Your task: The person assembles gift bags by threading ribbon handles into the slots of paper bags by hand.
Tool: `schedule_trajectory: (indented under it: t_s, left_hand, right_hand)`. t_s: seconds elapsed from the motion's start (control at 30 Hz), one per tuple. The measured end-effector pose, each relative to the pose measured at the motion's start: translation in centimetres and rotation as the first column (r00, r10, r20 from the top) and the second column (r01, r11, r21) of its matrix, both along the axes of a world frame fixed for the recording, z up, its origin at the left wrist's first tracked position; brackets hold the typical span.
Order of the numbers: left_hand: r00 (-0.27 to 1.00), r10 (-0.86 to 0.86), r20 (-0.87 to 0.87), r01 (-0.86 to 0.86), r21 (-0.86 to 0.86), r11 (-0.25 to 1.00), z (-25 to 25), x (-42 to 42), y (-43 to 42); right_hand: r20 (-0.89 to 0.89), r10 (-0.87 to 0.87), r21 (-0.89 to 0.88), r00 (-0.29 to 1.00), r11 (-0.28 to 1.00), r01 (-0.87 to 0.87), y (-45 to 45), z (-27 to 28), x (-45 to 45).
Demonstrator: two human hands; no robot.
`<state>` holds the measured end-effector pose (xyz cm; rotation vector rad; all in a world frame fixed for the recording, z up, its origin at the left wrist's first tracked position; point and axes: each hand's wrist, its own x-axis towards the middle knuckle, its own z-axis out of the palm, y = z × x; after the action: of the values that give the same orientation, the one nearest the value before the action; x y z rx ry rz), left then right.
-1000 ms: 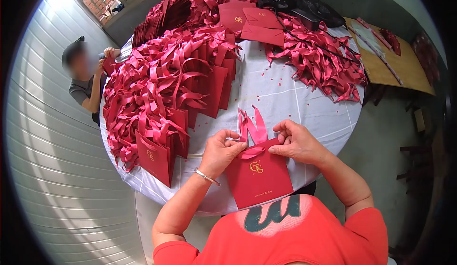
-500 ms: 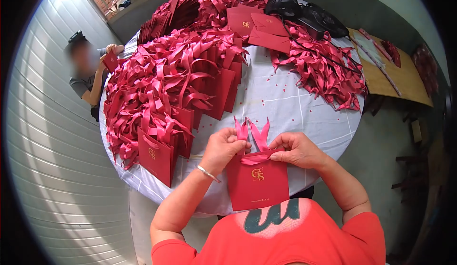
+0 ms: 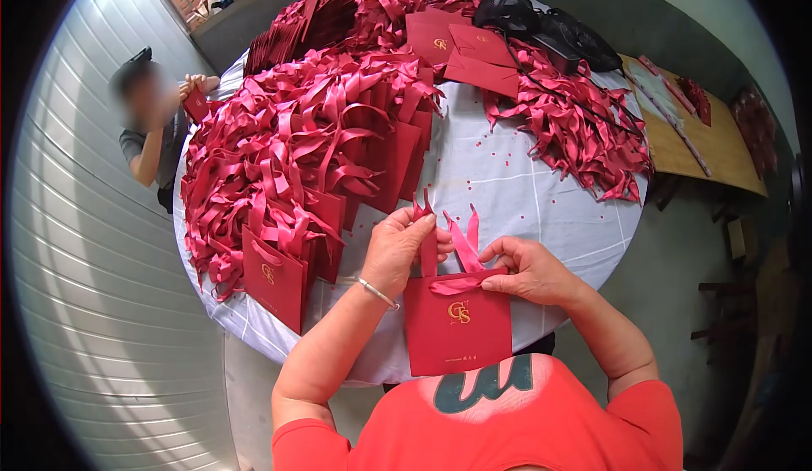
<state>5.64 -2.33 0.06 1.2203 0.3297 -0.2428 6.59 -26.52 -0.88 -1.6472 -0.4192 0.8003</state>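
A red paper bag (image 3: 458,327) with a gold logo stands upright at the table's near edge, against my shirt. Pink ribbon lies across its top front, and more ribbon ends (image 3: 463,238) rise behind the rim. My left hand (image 3: 399,249), with a bangle on the wrist, pinches a ribbon between thumb and fingers above the bag's left corner. At the right corner, my right hand (image 3: 529,272) grips the bag's top edge, thumb in front and fingers behind.
Ribboned red bags (image 3: 296,141) crowd the table's left, with flat bags (image 3: 482,61) at the back. A ribbon heap (image 3: 575,133) and black mesh items (image 3: 579,35) lie right. A co-worker (image 3: 148,133) holds a red bag at far left. A wooden board (image 3: 702,145) is beyond.
My left hand has risen off the bag's top edge, pulling a ribbon upward. My right hand stays at the right corner. The co-worker's hands and head have shifted slightly.
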Motion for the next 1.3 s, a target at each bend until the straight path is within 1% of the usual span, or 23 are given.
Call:
schedule_trajectory:
  t_s: [0.1,0.17,0.23,0.27,0.3,0.37,0.43,0.47,0.53,0.57,0.63,0.73,0.83,0.87,0.9,0.93,1.0,1.1,1.17,1.2,1.23,1.27,1.3]
  left_hand:
    - [0.999,0.039,0.005,-0.039,-0.016,0.999,-0.2,0.0,0.2]
    - [0.997,0.074,0.018,-0.073,-0.029,0.997,-0.2,-0.2,0.2]
    - [0.995,0.093,0.036,-0.09,-0.098,0.991,0.1,-0.2,0.4]
    - [0.995,0.089,0.045,-0.086,-0.067,0.994,0.7,-0.4,0.5]
    - [0.986,0.106,0.13,-0.102,-0.035,0.994,0.5,-0.3,0.6]
    - [0.96,0.075,0.268,-0.097,0.07,0.993,1.1,-0.9,1.7]
    - [0.867,0.14,0.478,-0.222,0.12,0.968,2.3,-2.5,2.3]
    - [0.849,0.072,0.523,-0.251,0.28,0.927,4.1,-4.3,3.3]
    - [0.776,0.151,0.613,-0.391,0.279,0.877,5.7,-7.2,4.8]
    - [0.697,0.195,0.69,-0.437,0.192,0.879,5.6,-8.5,5.9]
    - [0.65,0.312,0.693,-0.574,0.178,0.799,5.6,-11.5,7.6]
    - [0.65,0.382,0.656,-0.737,0.423,0.528,2.3,-15.1,11.3]
    - [0.704,0.56,0.437,-0.709,0.392,0.586,-1.9,-17.5,14.1]
    - [0.703,0.578,0.416,-0.711,0.388,0.586,-2.2,-17.8,14.0]
    - [0.678,0.602,0.422,-0.732,0.316,0.603,-3.0,-18.0,13.8]
    - [0.667,0.591,0.453,-0.734,0.27,0.623,-3.1,-18.1,13.7]
    - [0.656,0.632,0.412,-0.75,0.267,0.605,-2.2,-17.9,13.5]
    - [0.611,0.667,0.426,-0.781,0.188,0.596,-2.2,-17.9,14.0]
    - [0.621,0.68,0.39,-0.777,0.193,0.599,-2.1,-18.0,14.1]
    - [0.64,0.651,0.407,-0.764,0.251,0.595,-2.3,-18.0,14.1]
    - [0.662,0.621,0.419,-0.748,0.309,0.588,-2.5,-18.1,14.3]
    - [0.678,0.589,0.439,-0.734,0.379,0.563,-3.0,-18.2,14.6]
    - [0.677,0.593,0.437,-0.736,0.38,0.56,-3.1,-18.3,14.5]
  right_hand:
    - [0.018,-0.024,0.025,1.0,0.999,0.023,0.2,0.0,-0.1]
    - [-0.03,-0.092,-0.008,0.995,0.996,0.091,0.5,0.8,-0.3]
    - [-0.094,-0.088,0.049,0.992,0.994,0.093,0.5,0.7,0.0]
    - [-0.121,-0.088,0.085,0.989,0.992,0.098,0.6,0.9,0.2]
    - [-0.115,-0.051,0.087,0.992,0.994,0.061,0.8,1.3,0.6]
    - [-0.075,-0.138,0.104,0.988,0.984,0.145,1.2,2.0,1.2]
    - [-0.004,-0.222,0.182,0.975,0.959,0.219,1.9,3.0,2.2]
    - [0.065,-0.262,0.231,0.963,0.943,0.241,2.0,3.6,2.9]
    - [0.099,-0.329,0.277,0.939,0.916,0.292,2.7,5.5,3.3]
    - [0.105,-0.361,0.314,0.927,0.896,0.314,3.2,6.5,3.4]
    - [0.119,-0.329,0.369,0.937,0.891,0.266,4.2,7.0,3.6]
    - [0.086,-0.229,0.447,0.97,0.879,0.167,6.9,6.4,3.2]
    - [0.064,-0.192,0.534,0.979,0.836,0.129,9.9,7.1,2.0]
    - [0.073,-0.197,0.558,0.978,0.82,0.124,11.5,7.7,1.2]
    - [0.132,-0.187,0.516,0.973,0.852,0.094,12.4,8.2,1.1]
    - [0.208,-0.227,0.551,0.951,0.831,0.078,13.8,8.7,0.7]
    - [0.195,-0.21,0.581,0.958,0.812,0.06,16.5,10.3,-0.5]
    - [0.348,-0.208,0.477,0.914,0.879,0.019,20.9,8.8,-1.3]
    - [0.62,-0.258,0.433,0.741,0.9,-0.048,23.7,6.1,-1.8]
    - [0.69,-0.181,0.347,0.701,0.933,-0.101,23.6,6.3,-2.6]
    - [0.694,-0.014,0.208,0.72,0.961,-0.182,23.4,5.2,-2.8]
    - [0.697,-0.006,0.22,0.717,0.954,-0.206,22.7,5.5,-3.4]
    - [0.694,-0.041,0.217,0.719,0.964,-0.154,21.8,5.3,-3.4]
